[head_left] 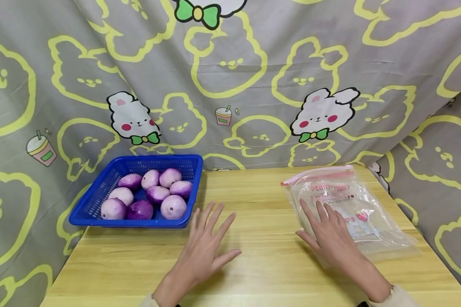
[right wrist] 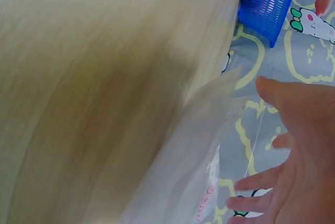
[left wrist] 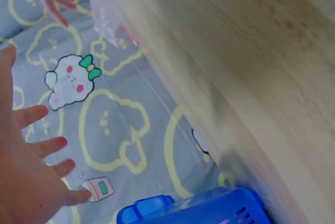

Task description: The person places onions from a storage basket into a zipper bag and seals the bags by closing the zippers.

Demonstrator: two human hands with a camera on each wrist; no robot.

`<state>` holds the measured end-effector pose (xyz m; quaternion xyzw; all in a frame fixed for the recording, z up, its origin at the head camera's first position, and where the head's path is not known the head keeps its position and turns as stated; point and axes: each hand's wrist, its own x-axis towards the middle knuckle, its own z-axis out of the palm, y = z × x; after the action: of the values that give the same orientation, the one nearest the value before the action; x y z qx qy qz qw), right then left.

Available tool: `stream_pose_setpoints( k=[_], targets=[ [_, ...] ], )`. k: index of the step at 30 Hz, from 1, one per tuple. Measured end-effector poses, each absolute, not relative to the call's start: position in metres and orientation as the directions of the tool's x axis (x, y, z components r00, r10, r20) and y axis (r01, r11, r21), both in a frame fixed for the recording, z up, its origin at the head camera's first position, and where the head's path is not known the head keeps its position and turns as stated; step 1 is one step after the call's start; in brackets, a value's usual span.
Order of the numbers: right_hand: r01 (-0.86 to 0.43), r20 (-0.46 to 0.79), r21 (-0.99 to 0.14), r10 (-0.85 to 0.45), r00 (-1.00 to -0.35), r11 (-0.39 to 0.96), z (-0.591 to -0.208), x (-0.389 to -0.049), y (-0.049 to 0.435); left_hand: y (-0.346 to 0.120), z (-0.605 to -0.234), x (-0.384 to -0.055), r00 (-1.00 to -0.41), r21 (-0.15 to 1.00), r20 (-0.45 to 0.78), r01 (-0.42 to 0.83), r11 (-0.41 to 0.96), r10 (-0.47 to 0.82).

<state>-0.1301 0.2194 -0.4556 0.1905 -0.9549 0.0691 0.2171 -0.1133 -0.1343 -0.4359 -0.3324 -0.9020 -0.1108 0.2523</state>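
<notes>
My left hand (head_left: 204,247) hovers over the table just right of a blue plastic basket (head_left: 194,187), fingers spread, holding nothing. Inside the basket lie several purple onions (head_left: 173,207). On the right, a clear zip bag (head_left: 372,200) with a pink-red zip strip and printed pictures lies flat on the table. My right hand (head_left: 332,238) is over the bag's left part with its fingers extended, overlapping it in the head view. In the right wrist view the same hand (right wrist: 309,156) shows spread fingers beside the bag (right wrist: 178,177), with nothing gripped.
The light wooden table (head_left: 253,273) carries the basket at its back left and the bag at its right. Behind and along both sides hangs a grey curtain (head_left: 249,55) with yellow bear outlines and white rabbit prints, close to the table's back edge.
</notes>
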Motion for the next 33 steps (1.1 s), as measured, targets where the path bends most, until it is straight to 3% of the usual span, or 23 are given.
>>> stream_pose_setpoints(
  k=[7,14,24,29,33],
  targets=[
    [-0.298,0.32,-0.072,-0.261,-0.911,0.952,-0.461,-0.13,0.22,-0.129,-0.43,-0.121,-0.605,0.139,0.584,0.732,0.667,0.542],
    [-0.274,0.171,-0.092,-0.256,-0.951,0.957,-0.468,-0.128,0.224,-0.12,-0.43,-0.124,-0.642,0.213,0.547,0.727,0.652,0.538],
    [-0.332,0.25,-0.095,-0.3,-0.92,0.938,-0.464,-0.131,0.228,-0.088,-0.43,-0.142,-0.67,0.303,0.462,0.735,0.607,0.581],
    [-0.35,0.314,-0.105,-0.303,-0.9,0.931,-0.463,-0.126,0.229,-0.068,-0.434,-0.162,-0.737,0.504,0.363,0.67,0.545,0.57],
    [-0.377,0.363,-0.082,-0.325,-0.874,0.923,-0.458,-0.121,0.229,-0.052,-0.438,-0.181,-0.792,0.697,0.25,0.547,0.464,0.557]
  ],
)
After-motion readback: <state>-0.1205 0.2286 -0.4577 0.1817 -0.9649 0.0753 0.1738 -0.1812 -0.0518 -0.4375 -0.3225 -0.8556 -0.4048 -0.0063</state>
